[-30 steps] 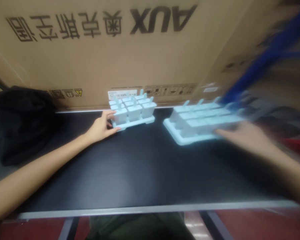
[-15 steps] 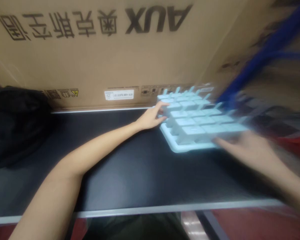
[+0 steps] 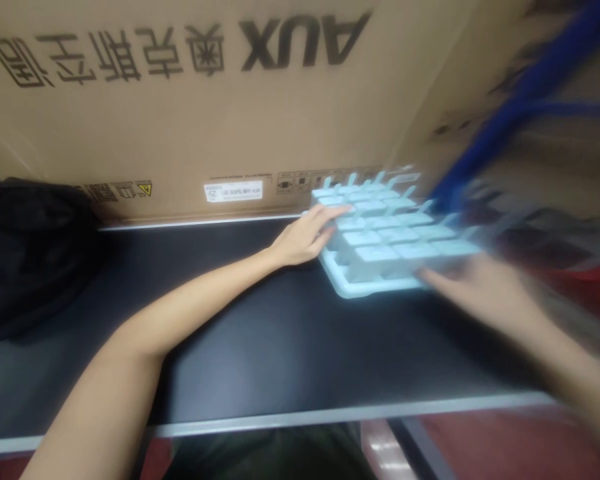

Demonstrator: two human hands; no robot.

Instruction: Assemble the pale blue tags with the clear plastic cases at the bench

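Note:
A pale blue ice pop mold (image 3: 380, 252) sits on the right half of the black tabletop, with blocky lidded cells in rows and stick handles pointing up along its far and right sides. My left hand (image 3: 305, 235) holds its left side, fingers reaching over the top of the cells and thumb lower down. At the near right corner, my right hand (image 3: 475, 287) grips the mold with the thumb along the front. The other right fingers are blurred and partly hidden behind the mold.
A large cardboard box (image 3: 190, 127) with upside-down print stands along the back of the black table (image 3: 260, 353). A black cloth bag (image 3: 35, 253) lies at the left. A blue metal frame (image 3: 520, 113) slants upward at the right.
My left fingers have moved further over the mold's top. The mold and my right hand have shifted slightly left and up in the view, which has itself moved a little.

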